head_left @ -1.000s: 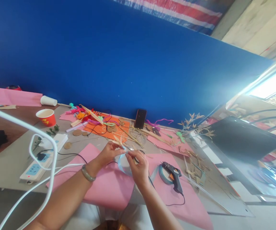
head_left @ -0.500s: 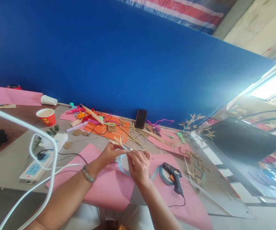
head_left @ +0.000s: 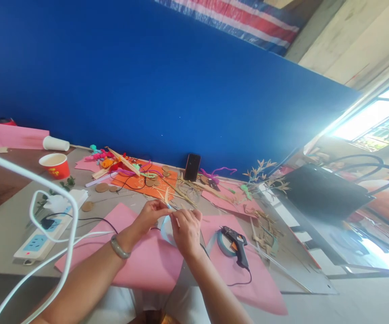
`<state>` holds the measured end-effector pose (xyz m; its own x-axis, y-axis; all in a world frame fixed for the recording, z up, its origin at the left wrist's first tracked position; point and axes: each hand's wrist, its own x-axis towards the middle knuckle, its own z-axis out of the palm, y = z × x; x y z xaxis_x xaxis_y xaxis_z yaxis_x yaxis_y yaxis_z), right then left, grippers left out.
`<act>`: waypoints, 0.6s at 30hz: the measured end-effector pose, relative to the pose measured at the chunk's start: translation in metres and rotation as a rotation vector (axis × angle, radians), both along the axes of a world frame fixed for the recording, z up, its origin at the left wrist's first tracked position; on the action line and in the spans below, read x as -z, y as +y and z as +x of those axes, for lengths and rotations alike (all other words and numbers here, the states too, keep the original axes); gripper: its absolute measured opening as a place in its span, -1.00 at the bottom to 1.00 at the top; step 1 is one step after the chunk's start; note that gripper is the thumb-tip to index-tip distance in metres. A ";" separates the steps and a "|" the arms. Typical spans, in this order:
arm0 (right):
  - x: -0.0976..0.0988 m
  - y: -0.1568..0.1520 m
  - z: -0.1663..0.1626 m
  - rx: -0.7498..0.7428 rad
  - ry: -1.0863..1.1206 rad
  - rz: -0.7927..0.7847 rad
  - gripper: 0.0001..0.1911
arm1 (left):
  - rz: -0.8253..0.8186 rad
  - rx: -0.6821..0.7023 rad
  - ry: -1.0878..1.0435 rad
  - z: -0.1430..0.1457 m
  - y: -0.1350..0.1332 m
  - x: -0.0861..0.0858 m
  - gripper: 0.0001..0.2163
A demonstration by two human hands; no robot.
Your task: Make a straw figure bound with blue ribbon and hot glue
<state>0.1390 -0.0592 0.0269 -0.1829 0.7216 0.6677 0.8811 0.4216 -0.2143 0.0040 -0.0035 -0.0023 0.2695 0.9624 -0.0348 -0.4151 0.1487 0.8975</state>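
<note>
My left hand (head_left: 151, 215) pinches a small dried sprig (head_left: 166, 196) near its lower end, where a bit of light blue ribbon (head_left: 166, 230) wraps it. Fingertips of my right hand (head_left: 186, 230) are closed on the ribbon right beside, touching the left fingers. A loop of the ribbon hangs below both hands over a pink sheet (head_left: 147, 261). To the right, a ribbon roll (head_left: 222, 243) lies partly under a black glue gun (head_left: 237, 245). Exactly what sits inside the right fingers is hidden.
A white power strip (head_left: 42, 238) and a looping white cable (head_left: 74, 220) are at left, near a red paper cup (head_left: 55, 166). Along the blue panel (head_left: 147, 81) stand a phone (head_left: 192, 167), an orange sheet (head_left: 160, 191), wood slices and dried stalks (head_left: 269, 180).
The view has turned slightly right, so everything sits further left. The sprig stands more upright, and a shiny thin piece seen by the right fingers no longer shows.
</note>
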 end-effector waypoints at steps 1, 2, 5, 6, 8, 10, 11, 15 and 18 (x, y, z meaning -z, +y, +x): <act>-0.001 0.001 0.000 -0.010 0.044 -0.026 -0.80 | 0.000 0.004 -0.010 0.000 0.000 0.000 -0.78; -0.002 0.001 0.000 -0.021 0.091 -0.053 -0.79 | -0.002 0.017 -0.022 -0.001 0.000 -0.001 -0.78; -0.004 0.002 -0.001 -0.052 0.244 -0.114 -0.77 | -0.001 0.088 -0.055 -0.003 -0.002 -0.005 -0.80; -0.004 0.003 -0.001 -0.058 0.289 -0.123 -0.77 | 0.003 0.119 -0.063 -0.003 -0.002 -0.007 -0.81; -0.002 0.004 0.000 -0.060 0.363 -0.130 -0.78 | 0.017 0.171 -0.084 -0.005 -0.004 -0.010 -0.82; 0.000 0.006 0.001 -0.058 0.426 -0.142 -0.80 | 0.024 0.192 -0.098 -0.005 -0.005 -0.013 -0.82; 0.002 0.007 0.001 -0.059 0.460 -0.157 -0.81 | 0.021 0.186 -0.100 -0.005 -0.005 -0.014 -0.81; 0.006 0.009 0.002 -0.087 0.578 -0.270 -0.82 | -0.003 0.122 -0.102 -0.004 -0.004 -0.013 -0.81; 0.006 0.009 0.003 -0.119 0.598 -0.338 -0.80 | -0.007 0.083 -0.092 -0.003 -0.003 -0.011 -0.82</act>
<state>0.1417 -0.0499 0.0211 0.0559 0.9053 0.4210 0.5229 0.3327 -0.7848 0.0009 -0.0060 0.0087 0.3504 0.9365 -0.0130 -0.4817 0.1921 0.8550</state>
